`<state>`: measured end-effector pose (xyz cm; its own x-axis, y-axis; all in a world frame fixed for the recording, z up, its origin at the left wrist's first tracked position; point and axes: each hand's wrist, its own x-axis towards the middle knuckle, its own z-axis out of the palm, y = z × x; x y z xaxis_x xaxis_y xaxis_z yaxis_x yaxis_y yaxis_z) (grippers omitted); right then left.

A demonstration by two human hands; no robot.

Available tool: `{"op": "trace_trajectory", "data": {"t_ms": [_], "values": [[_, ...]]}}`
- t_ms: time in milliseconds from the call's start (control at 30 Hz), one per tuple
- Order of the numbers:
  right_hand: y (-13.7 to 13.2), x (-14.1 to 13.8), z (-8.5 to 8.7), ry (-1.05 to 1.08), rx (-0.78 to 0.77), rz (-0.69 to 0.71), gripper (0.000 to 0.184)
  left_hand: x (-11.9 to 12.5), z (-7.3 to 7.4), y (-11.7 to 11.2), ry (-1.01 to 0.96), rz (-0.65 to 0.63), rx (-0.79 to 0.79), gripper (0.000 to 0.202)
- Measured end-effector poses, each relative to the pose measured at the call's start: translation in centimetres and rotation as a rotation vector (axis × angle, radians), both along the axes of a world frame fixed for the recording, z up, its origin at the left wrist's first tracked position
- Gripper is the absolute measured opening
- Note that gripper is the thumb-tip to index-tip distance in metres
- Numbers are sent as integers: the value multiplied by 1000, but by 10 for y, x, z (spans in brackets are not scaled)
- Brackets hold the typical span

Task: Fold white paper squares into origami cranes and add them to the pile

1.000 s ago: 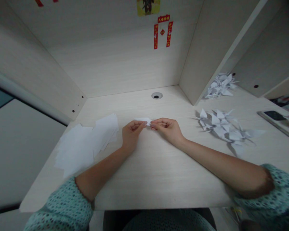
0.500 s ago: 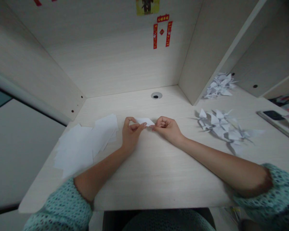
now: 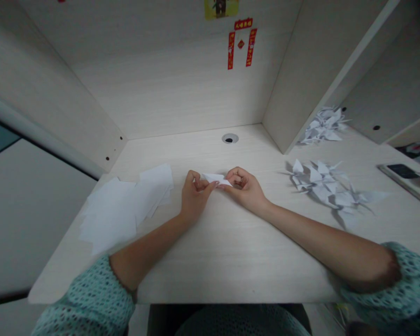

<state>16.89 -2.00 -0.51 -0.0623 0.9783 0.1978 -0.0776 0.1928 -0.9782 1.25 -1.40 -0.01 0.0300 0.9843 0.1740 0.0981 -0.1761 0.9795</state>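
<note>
A small folded white paper [image 3: 213,178] is held between my two hands over the middle of the desk. My left hand [image 3: 196,193] pinches its near left edge with thumb and fingers. On the other side, my right hand [image 3: 244,187] grips the paper's right end, thumb pointing inward and fingers curled. Both thumbs almost meet at the near edge. Parts of the paper are covered by the fingers, so its full shape is hidden.
Loose white paper sheets [image 3: 114,212] lie on the desk [image 3: 210,266] at left. Folded paper cranes [image 3: 324,184] are heaped at right, with another paper pile [image 3: 325,125] behind the upright divider [image 3: 294,102]. A phone [image 3: 406,175] rests far right. A round cable hole [image 3: 230,138] is at the back.
My right hand's fingers have moved in over the paper's right end, and the thumbs have come closer together. The whole view has shifted slightly.
</note>
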Motion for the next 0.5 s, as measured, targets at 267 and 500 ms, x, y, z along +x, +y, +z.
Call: {"op": "trace_trajectory", "data": {"t_ms": [267,500], "values": [[3,2,-9,-35,12,90,25,-4,-4,10,-63,-27,-2,45],[4,0,-6,-12,-24,45,30,-4,-6,10,-43,50,52,41]]}}
